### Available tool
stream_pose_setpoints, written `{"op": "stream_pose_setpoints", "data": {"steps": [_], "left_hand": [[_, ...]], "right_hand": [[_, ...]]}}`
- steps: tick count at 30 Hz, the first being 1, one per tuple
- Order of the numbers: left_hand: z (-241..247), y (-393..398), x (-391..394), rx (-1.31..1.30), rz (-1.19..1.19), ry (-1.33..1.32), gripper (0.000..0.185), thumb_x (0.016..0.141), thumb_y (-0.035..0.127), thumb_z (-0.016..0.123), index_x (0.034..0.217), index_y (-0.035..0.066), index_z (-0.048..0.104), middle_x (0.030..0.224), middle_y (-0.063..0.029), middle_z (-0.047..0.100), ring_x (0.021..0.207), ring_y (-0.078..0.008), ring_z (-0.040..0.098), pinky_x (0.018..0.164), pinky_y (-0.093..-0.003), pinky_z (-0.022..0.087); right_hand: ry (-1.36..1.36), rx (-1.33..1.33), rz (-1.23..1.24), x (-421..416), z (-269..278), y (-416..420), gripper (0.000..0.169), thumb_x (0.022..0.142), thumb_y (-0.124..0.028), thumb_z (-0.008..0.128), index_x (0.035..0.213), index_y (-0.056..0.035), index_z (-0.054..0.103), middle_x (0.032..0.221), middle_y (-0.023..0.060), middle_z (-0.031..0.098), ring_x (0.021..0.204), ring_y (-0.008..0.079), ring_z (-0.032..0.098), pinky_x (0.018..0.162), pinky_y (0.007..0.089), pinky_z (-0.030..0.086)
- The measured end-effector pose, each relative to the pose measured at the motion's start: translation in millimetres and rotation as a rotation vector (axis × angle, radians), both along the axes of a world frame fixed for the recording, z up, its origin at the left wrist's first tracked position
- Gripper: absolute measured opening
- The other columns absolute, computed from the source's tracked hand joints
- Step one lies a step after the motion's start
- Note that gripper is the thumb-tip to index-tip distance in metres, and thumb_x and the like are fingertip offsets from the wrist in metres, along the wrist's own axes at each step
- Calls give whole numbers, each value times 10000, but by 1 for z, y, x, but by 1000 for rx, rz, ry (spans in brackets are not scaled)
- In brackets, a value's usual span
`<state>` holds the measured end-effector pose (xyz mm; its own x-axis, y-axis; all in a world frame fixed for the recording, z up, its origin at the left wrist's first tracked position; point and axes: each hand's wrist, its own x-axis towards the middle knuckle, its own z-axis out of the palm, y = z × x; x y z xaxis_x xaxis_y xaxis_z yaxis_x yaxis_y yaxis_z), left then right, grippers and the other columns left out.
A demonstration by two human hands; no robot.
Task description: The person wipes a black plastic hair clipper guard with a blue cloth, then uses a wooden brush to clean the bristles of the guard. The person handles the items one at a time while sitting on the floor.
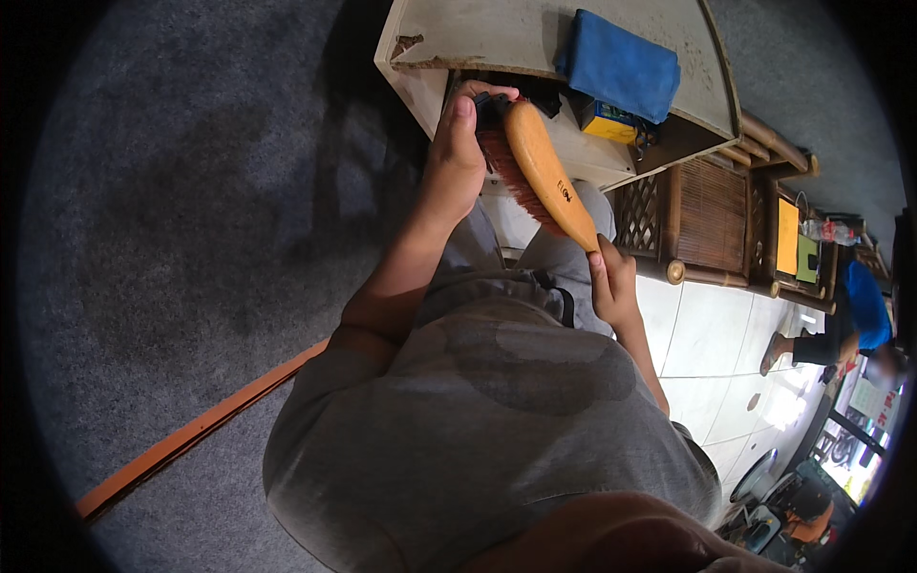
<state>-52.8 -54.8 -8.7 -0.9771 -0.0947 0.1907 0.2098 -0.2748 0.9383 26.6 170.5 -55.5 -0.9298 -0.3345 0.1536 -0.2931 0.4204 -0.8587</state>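
Observation:
My right hand (615, 283) grips the narrow handle end of a wooden-backed brush (539, 159) with reddish-brown bristles. The brush slants up and to the left, its bristles turned towards my left forearm. My left hand (462, 143) is closed on a small black object (490, 107), which lies close against the brush's upper end; its kind cannot be told, as the fingers and brush partly hide it. Beyond the brush, a folded blue cloth (623, 66) hangs over the edge of a worn white cabinet (494, 32). A yellow and blue box (609, 127) stands inside the cabinet.
Bamboo furniture (713, 215) stands to the right, with orange (787, 236) and green flat items and a plastic bottle (831, 231). Another person (867, 304) in a blue top is at the far right. An orange strip (200, 426) crosses the grey surface at the left.

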Motion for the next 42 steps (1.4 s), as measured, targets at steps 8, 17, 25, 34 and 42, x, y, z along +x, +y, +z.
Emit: {"op": "stream_pose_setpoints", "data": {"steps": [8, 17, 25, 34, 42], "left_hand": [[3, 0, 2, 5, -8, 30, 458, 951, 337, 202, 986, 17, 528, 1007, -85, 542, 970, -155, 483, 892, -268, 349], [1, 1, 4, 41, -7, 8, 477, 951, 369, 206, 980, 19, 529, 996, -85, 547, 945, -155, 498, 878, -274, 366], [3, 2, 5, 59, -12, -1, 488, 951, 387, 210, 967, 23, 534, 974, -76, 554, 921, -151, 509, 863, -276, 376], [3, 2, 7, 64, -21, 14, 493, 947, 402, 212, 968, 25, 529, 968, -78, 554, 917, -157, 512, 859, -282, 382], [5, 4, 11, 77, -42, -13, 495, 943, 421, 199, 989, 28, 497, 988, -76, 543, 941, -150, 498, 872, -282, 367]], "right_hand": [[-25, -11, -4, 2, 1, -2, 228, 886, -194, 419, 845, 19, 489, 533, 169, 442, 478, 321, 488, 464, 349, 350], [-23, -17, 2, 3, -1, 0, 229, 889, -198, 424, 825, 14, 482, 529, 164, 433, 482, 325, 473, 469, 348, 350], [-16, -8, 0, 4, 0, -1, 232, 894, -199, 419, 825, 13, 482, 525, 165, 433, 472, 325, 472, 460, 346, 344], [-10, -26, 6, 4, -3, -2, 228, 887, -193, 419, 847, 20, 490, 525, 168, 431, 472, 327, 475, 461, 349, 344], [-13, -35, 6, 5, -2, -5, 253, 896, -206, 402, 842, 26, 486, 525, 166, 429, 465, 327, 465, 460, 351, 341]]}}
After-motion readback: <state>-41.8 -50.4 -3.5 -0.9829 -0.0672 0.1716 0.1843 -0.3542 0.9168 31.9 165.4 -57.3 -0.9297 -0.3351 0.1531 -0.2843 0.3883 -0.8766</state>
